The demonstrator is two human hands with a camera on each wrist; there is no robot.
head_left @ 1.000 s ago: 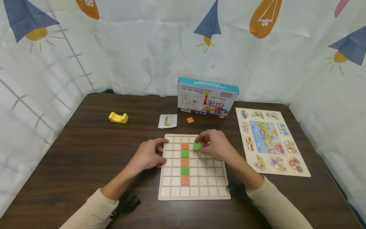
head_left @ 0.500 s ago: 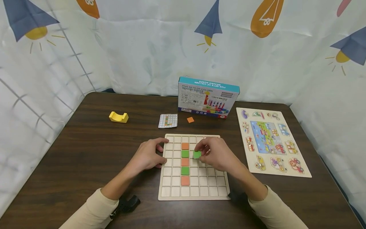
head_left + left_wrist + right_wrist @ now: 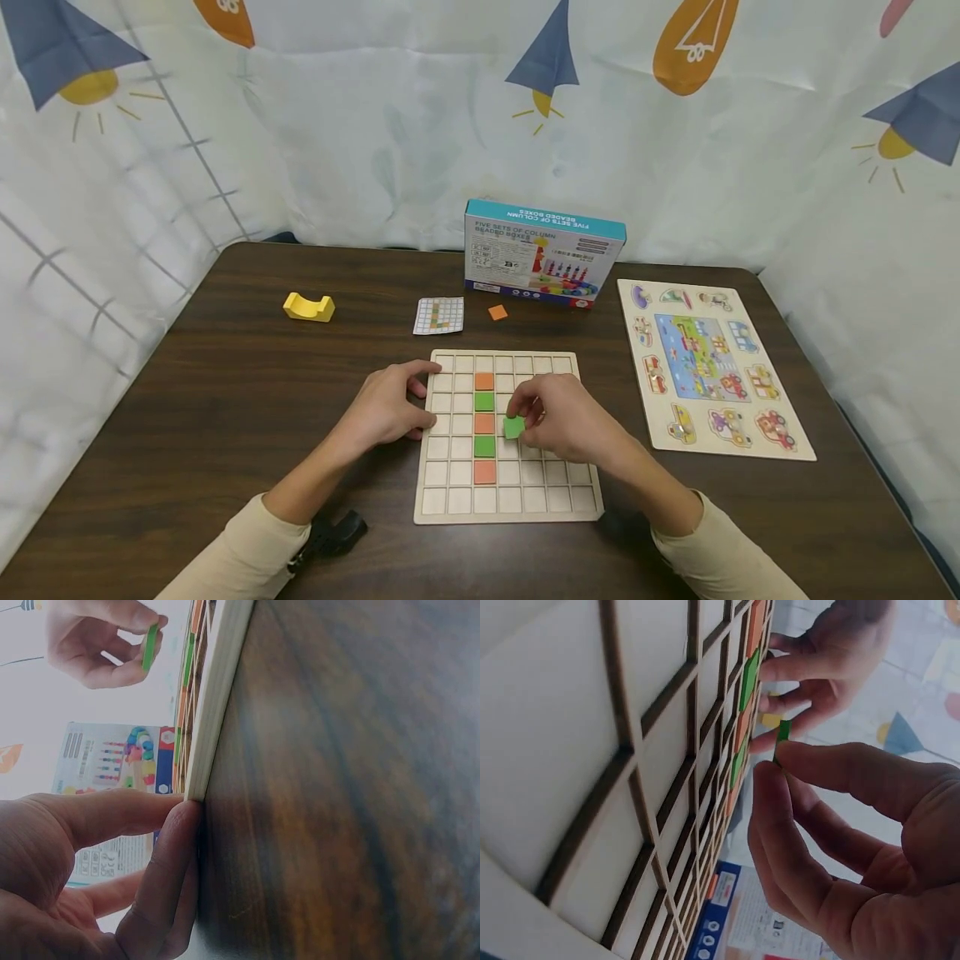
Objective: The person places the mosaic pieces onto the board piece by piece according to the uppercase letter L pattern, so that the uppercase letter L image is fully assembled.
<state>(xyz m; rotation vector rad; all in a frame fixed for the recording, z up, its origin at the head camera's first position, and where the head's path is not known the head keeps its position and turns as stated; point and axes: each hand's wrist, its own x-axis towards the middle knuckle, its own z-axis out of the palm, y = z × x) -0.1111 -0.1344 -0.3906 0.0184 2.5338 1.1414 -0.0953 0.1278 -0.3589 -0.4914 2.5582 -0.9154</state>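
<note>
A pale wooden grid board (image 3: 510, 502) lies flat on the table. In its third column sit orange tiles (image 3: 484, 424) alternating with green tiles (image 3: 484, 447). My left hand (image 3: 386, 404) touches the board's left edge, thumb and index finger spread apart along it; the left wrist view shows fingertips against the side. My right hand (image 3: 566, 417) pinches a green square tile (image 3: 513, 427) between thumb and index finger, right of the filled column. The right wrist view shows this held tile (image 3: 782, 741) standing on edge, above the grid.
Behind the board lie a small pattern card (image 3: 438, 316) and a loose orange tile (image 3: 498, 312). A box (image 3: 543, 254) stands at the back. A yellow curved block (image 3: 309, 307) sits far left, and a picture puzzle board (image 3: 716, 433) lies on the right.
My right hand has moved the pinched green tile toward me, down along the column right of the filled one. My left hand stays at the board's edge.
</note>
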